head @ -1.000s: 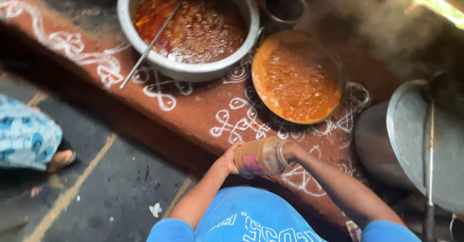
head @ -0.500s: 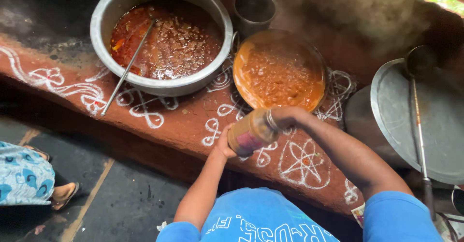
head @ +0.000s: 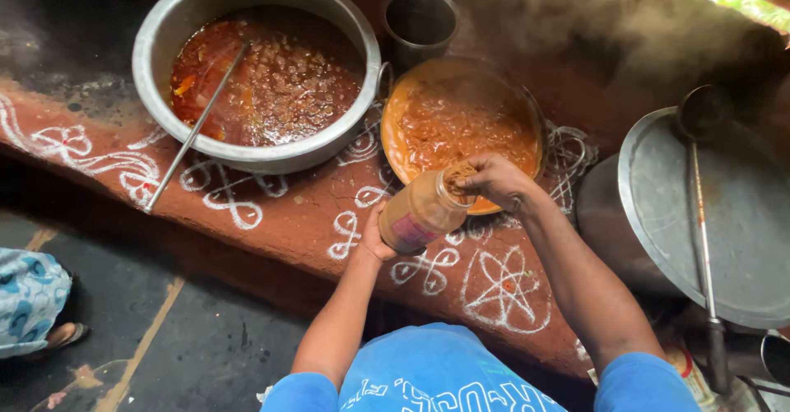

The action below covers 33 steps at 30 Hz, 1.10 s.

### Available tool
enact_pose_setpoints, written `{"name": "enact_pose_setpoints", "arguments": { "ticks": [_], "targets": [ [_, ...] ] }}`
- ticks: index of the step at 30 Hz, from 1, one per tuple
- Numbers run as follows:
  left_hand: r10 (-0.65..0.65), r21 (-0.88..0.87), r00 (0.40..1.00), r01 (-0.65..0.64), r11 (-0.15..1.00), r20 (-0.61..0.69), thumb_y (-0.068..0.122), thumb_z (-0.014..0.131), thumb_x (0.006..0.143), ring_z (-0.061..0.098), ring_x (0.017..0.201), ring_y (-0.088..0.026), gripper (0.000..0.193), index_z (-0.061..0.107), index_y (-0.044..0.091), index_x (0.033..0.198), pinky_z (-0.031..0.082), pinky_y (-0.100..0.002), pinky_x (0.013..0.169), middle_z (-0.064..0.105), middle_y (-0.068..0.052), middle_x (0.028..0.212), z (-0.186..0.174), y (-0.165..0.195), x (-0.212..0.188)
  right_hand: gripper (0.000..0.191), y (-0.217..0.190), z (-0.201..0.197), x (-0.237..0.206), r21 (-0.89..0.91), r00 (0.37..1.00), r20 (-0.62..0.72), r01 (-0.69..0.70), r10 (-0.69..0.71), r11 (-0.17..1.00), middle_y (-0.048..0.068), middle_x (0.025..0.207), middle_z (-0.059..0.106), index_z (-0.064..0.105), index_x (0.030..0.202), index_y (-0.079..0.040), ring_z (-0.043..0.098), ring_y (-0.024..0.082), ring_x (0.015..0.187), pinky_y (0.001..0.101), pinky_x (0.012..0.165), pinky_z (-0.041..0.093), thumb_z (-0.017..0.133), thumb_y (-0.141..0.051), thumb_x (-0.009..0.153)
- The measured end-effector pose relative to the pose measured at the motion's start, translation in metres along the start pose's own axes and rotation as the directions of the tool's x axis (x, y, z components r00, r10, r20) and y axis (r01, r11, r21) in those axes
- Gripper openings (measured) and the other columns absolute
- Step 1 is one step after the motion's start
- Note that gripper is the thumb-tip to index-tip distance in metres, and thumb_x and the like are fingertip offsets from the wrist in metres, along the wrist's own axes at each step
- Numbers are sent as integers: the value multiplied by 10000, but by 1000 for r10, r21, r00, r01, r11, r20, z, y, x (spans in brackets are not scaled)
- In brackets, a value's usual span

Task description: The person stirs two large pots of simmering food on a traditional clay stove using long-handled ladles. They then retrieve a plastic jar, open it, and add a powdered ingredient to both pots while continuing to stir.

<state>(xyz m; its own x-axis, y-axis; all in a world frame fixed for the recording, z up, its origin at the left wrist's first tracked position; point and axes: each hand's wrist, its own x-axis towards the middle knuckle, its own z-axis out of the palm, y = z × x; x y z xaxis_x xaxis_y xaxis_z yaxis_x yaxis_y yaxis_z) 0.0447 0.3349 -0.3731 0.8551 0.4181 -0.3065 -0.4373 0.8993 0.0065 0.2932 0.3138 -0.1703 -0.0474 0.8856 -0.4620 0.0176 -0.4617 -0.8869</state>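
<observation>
Your left hand (head: 374, 239) gripped a tilted jar of brown spice (head: 421, 211) from below, just above the patterned red surface (head: 288, 214). Your right hand (head: 496, 180) had its fingers pinched in the jar's open mouth, beside the pan of orange curry (head: 461, 124).

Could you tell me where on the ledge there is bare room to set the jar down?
Bare ledge lies below the big pot, left of the left hand holding the jar, and around the star drawing. Between the pot, steel cup and pan it is crowded.
</observation>
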Motion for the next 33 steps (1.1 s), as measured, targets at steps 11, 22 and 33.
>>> {"name": "enact_pose_setpoints", "arguments": {
  "ticks": [11,22,33],
  "targets": [
    [234,-11,952,-241,971,-200,508,509,951,633,1211,-339,576,610,110,1355,498,-564,1033,661,-137,1342,-38,3,-62,135,10,-62,105,-11,877,-425,242,-223,970,92,867,712,718,1043,4,639,155,668,303,566,516,704,-28,913],
    [444,14,812,-474,880,-380,497,542,935,634,1213,-319,598,611,77,1355,490,-508,1040,673,-128,1334,-85,8,-159,112,32,-152,150,90,789,-605,201,-107,975,45,735,686,711,990,0,619,160,564,320,489,503,713,-80,912],
    [477,29,801,-501,865,-361,503,501,959,608,1239,-322,606,595,78,1380,477,-497,1059,653,-134,1363,-73,3,-155,104,62,-170,111,-357,711,-671,-60,-212,932,109,732,679,752,896,27,618,210,596,374,542,481,769,-75,902]
  ]
}}
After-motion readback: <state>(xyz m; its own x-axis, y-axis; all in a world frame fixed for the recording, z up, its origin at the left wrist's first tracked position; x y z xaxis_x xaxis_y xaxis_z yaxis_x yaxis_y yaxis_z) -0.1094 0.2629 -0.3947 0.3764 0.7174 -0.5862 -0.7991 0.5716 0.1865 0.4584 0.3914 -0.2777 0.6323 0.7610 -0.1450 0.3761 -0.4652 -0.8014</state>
